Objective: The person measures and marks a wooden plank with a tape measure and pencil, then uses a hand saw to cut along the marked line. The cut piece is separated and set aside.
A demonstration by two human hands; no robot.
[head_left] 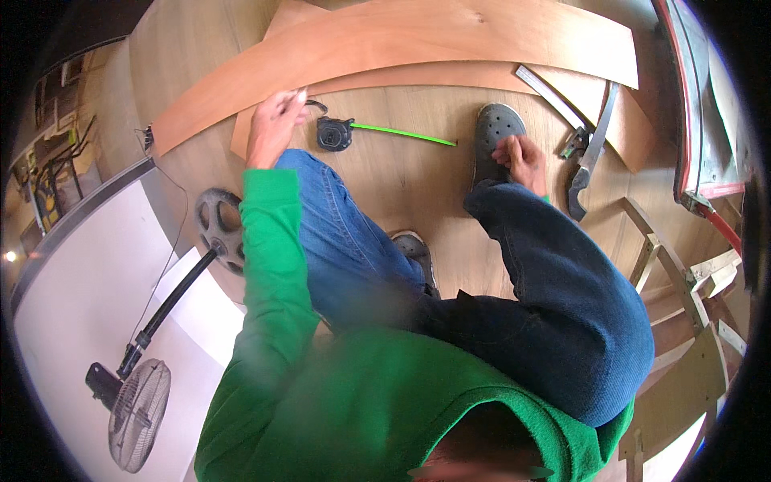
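My left hand [277,122] is closed in a loose pinch over the near edge of a long reddish wood sheet [385,40]; whatever its fingers may hold is too small to make out. Just right of it lies a black tape measure [334,134], its strap by my fingers and its bright green blade [401,134] pulled out to the right along the floor. My right hand [524,161] is closed in front of my dark clog [495,128], by my bent knee. Its curled fingers hide anything inside them.
Right of my foot lie a handsaw [594,153] and a metal square [554,98], partly over a smaller wood sheet [630,132]. A standing fan [140,410] is at left. Wooden frame pieces [683,281] and a red-edged case [687,104] stand at right.
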